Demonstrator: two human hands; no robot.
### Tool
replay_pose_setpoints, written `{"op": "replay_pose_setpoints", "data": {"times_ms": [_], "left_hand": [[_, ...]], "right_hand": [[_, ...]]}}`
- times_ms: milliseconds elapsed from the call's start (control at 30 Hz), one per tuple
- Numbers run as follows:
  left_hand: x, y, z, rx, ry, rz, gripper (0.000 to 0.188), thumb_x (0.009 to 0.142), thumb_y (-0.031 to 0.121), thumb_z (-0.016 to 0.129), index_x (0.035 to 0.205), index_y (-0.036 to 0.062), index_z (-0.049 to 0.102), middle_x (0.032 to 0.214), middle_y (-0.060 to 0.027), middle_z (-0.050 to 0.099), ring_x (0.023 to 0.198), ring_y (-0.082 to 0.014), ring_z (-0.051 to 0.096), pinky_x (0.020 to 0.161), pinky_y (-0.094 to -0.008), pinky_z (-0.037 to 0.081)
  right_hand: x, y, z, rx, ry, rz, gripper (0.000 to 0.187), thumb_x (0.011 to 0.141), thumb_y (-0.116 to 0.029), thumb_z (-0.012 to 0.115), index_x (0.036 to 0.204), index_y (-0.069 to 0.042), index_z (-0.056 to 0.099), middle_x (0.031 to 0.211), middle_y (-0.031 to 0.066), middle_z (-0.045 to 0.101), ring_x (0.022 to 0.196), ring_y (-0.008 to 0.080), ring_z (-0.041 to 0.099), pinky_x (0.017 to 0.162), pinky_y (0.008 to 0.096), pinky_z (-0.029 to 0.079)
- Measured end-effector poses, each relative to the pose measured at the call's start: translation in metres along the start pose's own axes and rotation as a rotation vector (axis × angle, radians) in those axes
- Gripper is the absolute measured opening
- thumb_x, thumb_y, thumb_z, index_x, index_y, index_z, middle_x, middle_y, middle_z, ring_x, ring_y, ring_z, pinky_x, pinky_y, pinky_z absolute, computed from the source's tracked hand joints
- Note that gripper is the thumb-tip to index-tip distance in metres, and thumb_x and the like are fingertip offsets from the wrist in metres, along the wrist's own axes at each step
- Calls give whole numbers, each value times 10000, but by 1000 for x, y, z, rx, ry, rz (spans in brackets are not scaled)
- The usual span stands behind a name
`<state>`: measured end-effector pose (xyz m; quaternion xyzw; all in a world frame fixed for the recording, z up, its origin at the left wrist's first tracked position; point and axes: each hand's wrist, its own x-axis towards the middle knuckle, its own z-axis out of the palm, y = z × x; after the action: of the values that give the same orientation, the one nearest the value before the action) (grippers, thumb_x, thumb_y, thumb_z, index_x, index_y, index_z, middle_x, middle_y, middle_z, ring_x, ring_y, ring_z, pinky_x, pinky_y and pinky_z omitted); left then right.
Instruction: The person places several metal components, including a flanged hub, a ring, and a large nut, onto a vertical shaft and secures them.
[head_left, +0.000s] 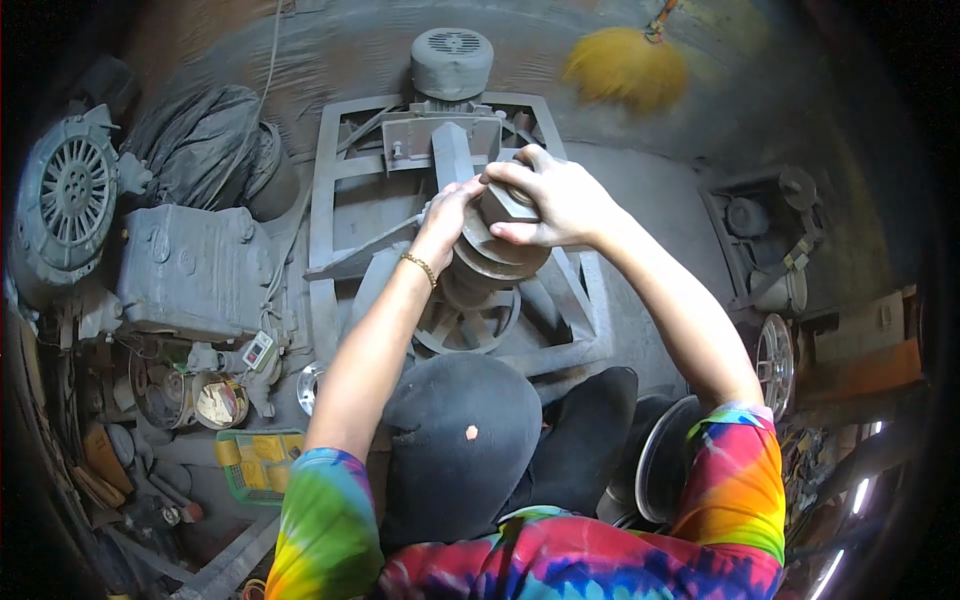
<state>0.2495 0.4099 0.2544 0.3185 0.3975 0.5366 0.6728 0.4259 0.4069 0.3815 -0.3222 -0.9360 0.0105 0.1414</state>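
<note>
A large grey hex nut [508, 205] sits in front of me at the end of a machine spindle, with a round hole showing in its face. My right hand [565, 195] is closed around it, thumb on the near side and fingers over the far side. From the left, my left hand [448, 220] is closed against the nut's edge; its fingertips are partly hidden behind it. Just below the nut are stepped round metal flanges [495, 265], and a wide grey belt [452, 155] runs from behind my hands toward an electric motor [452, 65].
A dusty metal frame [325, 210] carries the machine. On the left stand a finned motor [70, 190], a grey box-shaped housing [195, 265] and a green basket [235, 470] with yellow pieces. A yellow broom [628, 70] is at the back; wheel rims [775, 365] stand at right.
</note>
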Motion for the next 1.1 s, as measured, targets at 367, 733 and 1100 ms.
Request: {"op": "replay_pose_setpoints", "data": {"times_ms": [367, 733, 1100], "left_hand": [[6, -7, -2, -147, 60, 17, 332, 878, 228, 640, 1109, -11, 639, 1101, -105, 659, 1028, -195, 608, 921, -314, 456], [-19, 13, -23, 315, 163, 117, 618, 953, 477, 530, 1340, -2, 487, 1317, -109, 547, 1191, -213, 513, 1014, -321, 380], [-164, -12, -146, 318, 501, 70, 436, 951, 378, 581, 1243, 55, 574, 1076, -58, 648, 891, -124, 590, 741, -267, 471]], "right_hand": [[-2, -7, 5, -33, 72, 71, 664, 690, -580, 711, 1258, -262, 580, 1023, 215, 579, 794, 395, 650, 720, 436, 547], [-55, -35, -14, 247, 453, 302, 888, 750, -510, 755, 1453, -155, 343, 1353, 240, 460, 1042, 414, 618, 894, 423, 524], [-210, -103, 216, 379, -503, 954, 483, 815, -351, 704, 1150, -26, 581, 1117, 261, 627, 1004, 404, 634, 883, 478, 505]]}}
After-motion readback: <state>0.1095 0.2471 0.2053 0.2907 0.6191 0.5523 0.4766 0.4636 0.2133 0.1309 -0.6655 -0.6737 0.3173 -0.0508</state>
